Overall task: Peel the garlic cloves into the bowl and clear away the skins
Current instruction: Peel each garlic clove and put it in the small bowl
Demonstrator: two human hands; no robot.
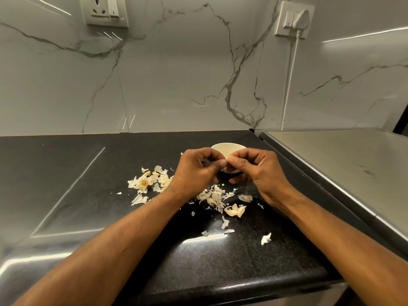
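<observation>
Two hands meet over bowl (pixel 223 148) near table's back edge: left hand (pixel 195 171) and right hand (pixel 257 167) both pinch garlic clove (pixel 227 159), mid-peel. Skins (pixel 213 198) litter table mid-area. Next, likely: strip last skin, drop clove into bowl.

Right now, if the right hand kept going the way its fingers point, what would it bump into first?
Its fingers point left, so the right hand would first meet the left hand, already touching around the garlic clove they both pinch.
</observation>
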